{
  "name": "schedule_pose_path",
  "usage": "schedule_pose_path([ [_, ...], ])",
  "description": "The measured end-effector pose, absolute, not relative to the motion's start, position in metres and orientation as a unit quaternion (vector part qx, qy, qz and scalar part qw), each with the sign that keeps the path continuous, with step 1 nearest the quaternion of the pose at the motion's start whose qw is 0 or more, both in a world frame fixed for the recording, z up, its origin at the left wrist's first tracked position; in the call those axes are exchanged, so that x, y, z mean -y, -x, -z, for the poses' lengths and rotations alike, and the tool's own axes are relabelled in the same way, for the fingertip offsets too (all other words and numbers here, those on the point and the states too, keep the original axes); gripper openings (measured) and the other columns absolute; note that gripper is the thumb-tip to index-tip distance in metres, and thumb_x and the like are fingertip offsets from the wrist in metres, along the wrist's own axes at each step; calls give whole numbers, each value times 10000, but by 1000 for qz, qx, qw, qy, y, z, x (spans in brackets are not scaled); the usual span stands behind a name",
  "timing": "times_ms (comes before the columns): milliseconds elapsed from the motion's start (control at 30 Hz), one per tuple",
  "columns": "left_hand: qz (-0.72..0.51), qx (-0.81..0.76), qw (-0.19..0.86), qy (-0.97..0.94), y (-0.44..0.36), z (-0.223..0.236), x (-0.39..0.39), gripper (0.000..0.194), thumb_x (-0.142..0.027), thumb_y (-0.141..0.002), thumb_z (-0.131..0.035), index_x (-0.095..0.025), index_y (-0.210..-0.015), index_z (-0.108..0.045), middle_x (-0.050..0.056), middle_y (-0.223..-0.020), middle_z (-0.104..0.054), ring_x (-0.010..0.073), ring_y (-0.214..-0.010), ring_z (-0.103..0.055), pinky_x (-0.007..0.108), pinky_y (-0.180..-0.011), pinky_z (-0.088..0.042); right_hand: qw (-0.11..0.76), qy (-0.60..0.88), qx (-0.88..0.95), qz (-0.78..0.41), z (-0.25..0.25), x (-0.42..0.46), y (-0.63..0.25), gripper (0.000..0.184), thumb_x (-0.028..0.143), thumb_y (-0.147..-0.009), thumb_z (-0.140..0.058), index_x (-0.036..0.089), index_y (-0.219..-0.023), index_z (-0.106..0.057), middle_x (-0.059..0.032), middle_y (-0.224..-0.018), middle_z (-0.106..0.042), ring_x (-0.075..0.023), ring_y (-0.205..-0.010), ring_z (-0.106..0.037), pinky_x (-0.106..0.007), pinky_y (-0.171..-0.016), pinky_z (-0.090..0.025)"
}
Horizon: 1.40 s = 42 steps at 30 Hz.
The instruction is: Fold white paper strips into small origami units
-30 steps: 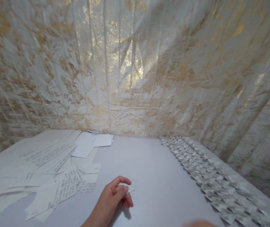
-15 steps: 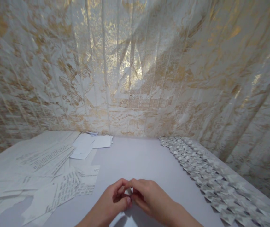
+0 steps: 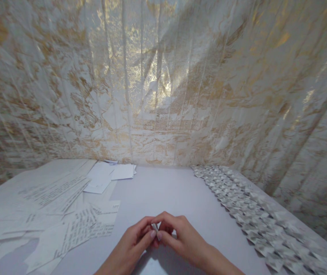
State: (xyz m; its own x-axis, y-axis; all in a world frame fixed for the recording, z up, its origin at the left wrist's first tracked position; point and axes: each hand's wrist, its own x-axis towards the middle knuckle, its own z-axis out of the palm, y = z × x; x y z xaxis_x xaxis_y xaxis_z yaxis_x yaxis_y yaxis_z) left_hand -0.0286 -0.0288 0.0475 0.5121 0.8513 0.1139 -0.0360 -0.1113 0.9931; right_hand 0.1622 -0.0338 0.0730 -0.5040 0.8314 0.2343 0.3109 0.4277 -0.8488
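Between the fingertips of both hands sits a small piece of folded paper (image 3: 154,227), mostly covered by the fingers. My left hand (image 3: 139,236) pinches it from the left, thumb and fingers closed. From the right, my right hand (image 3: 177,235) grips the same piece with its thumb, its index finger arched over the top. Both hands are held above the near middle of the white table (image 3: 157,191). How the paper is folded cannot be made out.
Loose printed sheets (image 3: 77,225) overlap on the left side. Behind them lie blank white paper pieces (image 3: 100,177). Rows of small folded paper units (image 3: 255,221) run along the right side. A gold-patterned curtain (image 3: 157,95) hangs at the far edge.
My right index finger has risen and arched, and its thumb has come up against the paper. My left thumb has shifted slightly up and left. More of the folded paper shows.
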Motion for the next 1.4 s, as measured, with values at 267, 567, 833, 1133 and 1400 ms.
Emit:
schedule_pose_path([
  [267,-394,-301,622,-606,30,-41,31,532,-640,-887,-637,-274,-1270,-587,-9,-870,-668,202,-850,-606,311,-787,-419,373,361,743,-423,-71,33,-160,224,260,-882,-596,211,-1081,-689,22,-680,-714,-140,-582,-611,-229,-600,-452],
  [567,-383,-337,577,-638,30,-43,37,545,-667,-926,-547,-261,-1282,-470,-12,-835,-679,205,-823,-615,313,-787,-431,384,365,733,-426,-53,33,-157,202,312,-906,-628,197,-1069,-661,32,-664,-673,-130,-563,-581,-227,-585,-443],
  [833,-384,-360,514,-678,30,-42,38,387,-510,-988,-488,-262,-1282,-448,13,-889,-699,232,-867,-630,331,-846,-429,402,379,732,-398,-58,36,-153,230,295,-924,-556,190,-1108,-645,29,-648,-637,-129,-565,-547,-227,-572,-418],
  [1133,-437,-344,505,-660,31,-38,39,217,-488,-983,-506,-273,-988,-477,-36,-836,-543,197,-836,-570,309,-794,-415,479,332,696,-419,-46,37,-151,140,219,-910,-534,187,-948,-665,-23,-767,-700,-157,-675,-657,-264,-666,-505],
  [1400,-461,-359,531,-613,31,-39,33,287,-531,-926,-609,-250,-879,-569,-35,-808,-557,186,-804,-554,294,-745,-411,484,334,711,-385,-43,38,-150,141,221,-921,-558,195,-888,-692,-39,-767,-708,-180,-711,-685,-304,-715,-506],
])
